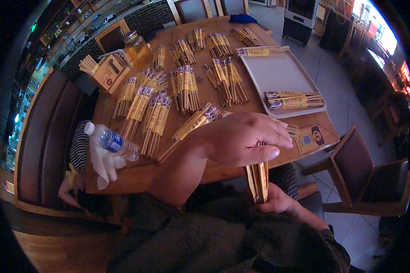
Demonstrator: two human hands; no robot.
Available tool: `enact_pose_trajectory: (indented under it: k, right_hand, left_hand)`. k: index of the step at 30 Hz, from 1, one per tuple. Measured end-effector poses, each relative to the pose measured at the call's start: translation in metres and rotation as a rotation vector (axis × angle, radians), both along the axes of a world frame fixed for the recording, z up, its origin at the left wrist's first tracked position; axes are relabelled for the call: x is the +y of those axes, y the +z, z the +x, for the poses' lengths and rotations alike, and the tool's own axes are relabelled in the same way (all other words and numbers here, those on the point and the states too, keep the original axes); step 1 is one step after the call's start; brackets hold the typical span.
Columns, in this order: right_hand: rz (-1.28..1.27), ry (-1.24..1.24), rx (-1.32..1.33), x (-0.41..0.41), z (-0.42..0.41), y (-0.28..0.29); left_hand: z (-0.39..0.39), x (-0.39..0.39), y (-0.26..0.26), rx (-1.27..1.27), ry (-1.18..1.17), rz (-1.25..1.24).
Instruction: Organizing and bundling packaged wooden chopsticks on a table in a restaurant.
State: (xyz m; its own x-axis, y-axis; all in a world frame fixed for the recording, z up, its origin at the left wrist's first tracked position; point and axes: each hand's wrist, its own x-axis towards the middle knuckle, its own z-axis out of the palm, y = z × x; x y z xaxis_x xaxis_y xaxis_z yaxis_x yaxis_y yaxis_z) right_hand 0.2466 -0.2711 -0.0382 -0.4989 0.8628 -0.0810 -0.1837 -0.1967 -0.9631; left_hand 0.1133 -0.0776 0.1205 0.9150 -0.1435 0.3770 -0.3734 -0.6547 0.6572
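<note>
My right hand [275,201] grips the lower end of a bundle of chopsticks [258,181] in yellow paper sleeves, below the table's near edge. Above the bundle's upper end, my left hand [253,138] is stretched flat with its palm down, hiding that end; its fingers point right. Several bundles of sleeved chopsticks [153,123] lie in rows on the wooden table [212,169]. One group [194,123] lies slanted beside my left forearm. On a white tray [276,73], sleeved chopsticks [294,100] lie at the near end and more [263,51] across the far rim.
At the left stand a plastic water bottle [114,141] on its side by a white cloth [104,163], a chopstick box [109,71] and a glass jar [135,44]. A person's arm [68,191] shows beside the bench. A chair [352,163] stands at the right.
</note>
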Motion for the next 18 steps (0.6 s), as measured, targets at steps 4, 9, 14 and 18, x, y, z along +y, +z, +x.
enact_pose_trajectory:
  k: [4, 9, 14, 18]
  right_hand:
    - [-0.035, -0.04, -0.013, -0.007, 0.007, -0.012]
    - [0.013, -0.1, 0.067, -0.006, 0.008, -0.024]
    - [-0.032, -0.291, -0.035, -0.017, 0.013, -0.038]
    - [0.024, -0.096, 0.011, -0.018, 0.021, -0.056]
  left_hand:
    - [0.004, -0.003, 0.003, 0.089, 0.011, 0.123]
    - [0.003, 0.005, 0.024, -0.34, 0.173, 0.237]
    - [0.025, -0.018, 0.025, -0.234, -0.07, 0.461]
    - [0.027, -0.027, 0.026, 0.223, -0.259, 0.024]
